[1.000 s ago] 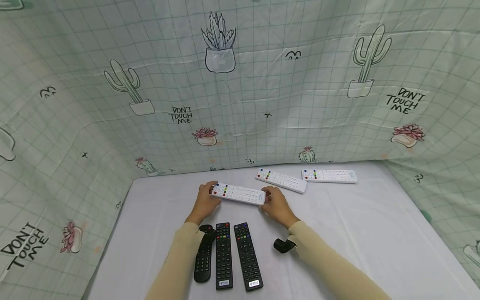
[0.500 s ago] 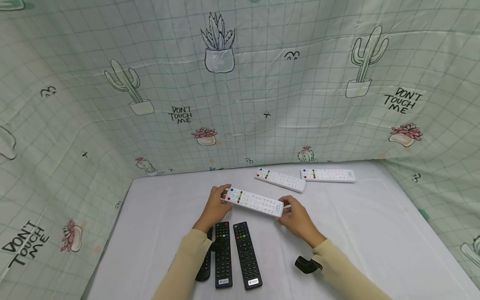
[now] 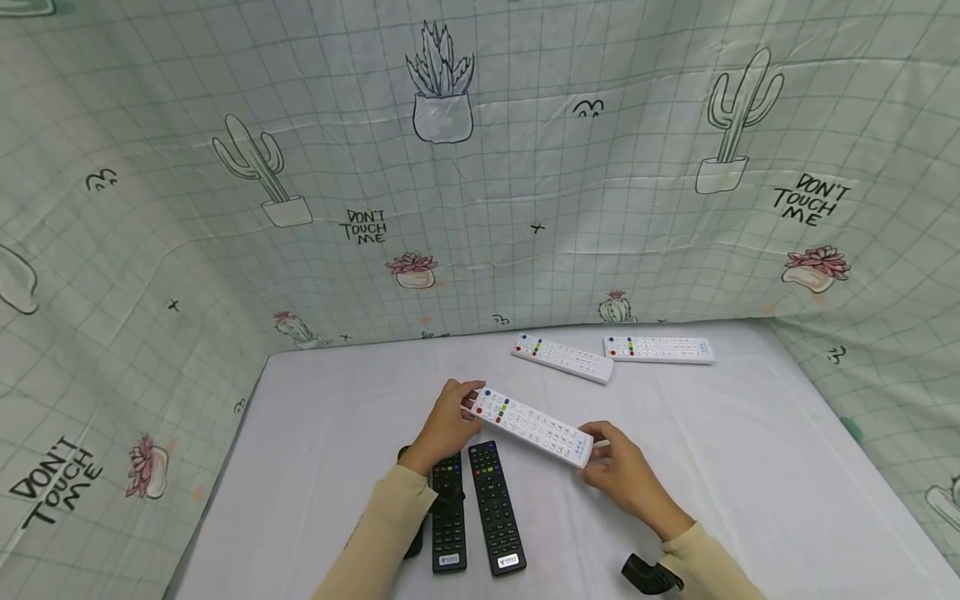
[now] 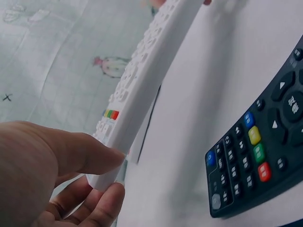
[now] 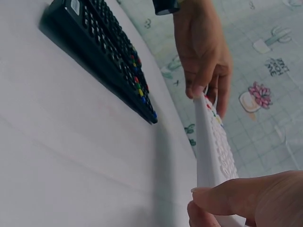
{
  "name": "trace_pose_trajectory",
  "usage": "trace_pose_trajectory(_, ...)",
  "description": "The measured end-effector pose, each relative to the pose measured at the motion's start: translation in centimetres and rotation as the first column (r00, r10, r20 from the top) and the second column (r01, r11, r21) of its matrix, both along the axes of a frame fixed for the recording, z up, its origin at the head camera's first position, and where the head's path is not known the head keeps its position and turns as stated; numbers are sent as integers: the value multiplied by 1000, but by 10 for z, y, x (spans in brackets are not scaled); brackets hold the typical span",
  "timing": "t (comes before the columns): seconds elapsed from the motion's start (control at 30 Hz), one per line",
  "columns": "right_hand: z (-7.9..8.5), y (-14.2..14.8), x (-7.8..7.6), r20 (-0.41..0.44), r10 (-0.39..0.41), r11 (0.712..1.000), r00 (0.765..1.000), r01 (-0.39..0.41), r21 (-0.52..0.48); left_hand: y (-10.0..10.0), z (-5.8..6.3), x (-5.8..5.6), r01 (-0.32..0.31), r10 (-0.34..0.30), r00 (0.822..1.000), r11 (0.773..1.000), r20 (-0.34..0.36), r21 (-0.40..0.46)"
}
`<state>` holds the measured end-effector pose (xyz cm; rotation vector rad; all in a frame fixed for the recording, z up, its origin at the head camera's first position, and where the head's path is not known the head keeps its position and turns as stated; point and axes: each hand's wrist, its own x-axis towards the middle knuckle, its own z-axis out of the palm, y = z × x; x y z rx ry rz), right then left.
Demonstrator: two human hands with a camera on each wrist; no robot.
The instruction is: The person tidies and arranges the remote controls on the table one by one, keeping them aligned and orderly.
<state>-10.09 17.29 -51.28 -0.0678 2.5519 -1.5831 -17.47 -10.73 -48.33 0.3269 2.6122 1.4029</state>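
Note:
A white remote control (image 3: 532,427) with coloured buttons hangs tilted above the white table, its right end nearer me. My left hand (image 3: 447,425) pinches its far left end; in the left wrist view the thumb (image 4: 90,151) lies along one side and curled fingers sit beneath. At the opposite end my right hand (image 3: 630,473) grips it between thumb and fingers. A small white edge shows by the right fingers; I cannot tell what it belongs to. Below the held remote lies a black remote (image 3: 497,510), with a second black remote (image 3: 449,529) beside it, partly covered by my left wrist.
A third black remote (image 3: 414,546) is mostly hidden under my left forearm. At the back lie a tilted white remote (image 3: 562,358) and, to its right, another white remote (image 3: 660,350). A patterned cloth (image 3: 487,183) rises behind the table (image 3: 750,467).
Both hands have carried the white remote to the right and towards me. It has turned so that its right end swings nearer me. The other remotes stay put.

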Motion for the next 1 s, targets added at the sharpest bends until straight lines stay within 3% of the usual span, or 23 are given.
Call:
trace_pose_trajectory(0.6,-3,12,31,50,-39,999,998,41,-31,18,-1,11,88,-89,996,995,-11,-54)
trace_pose_trajectory(1.0,0,16,43,64,-41,999,997,42,-19,27,-1,9,124,-126,992,987,-12,-100)
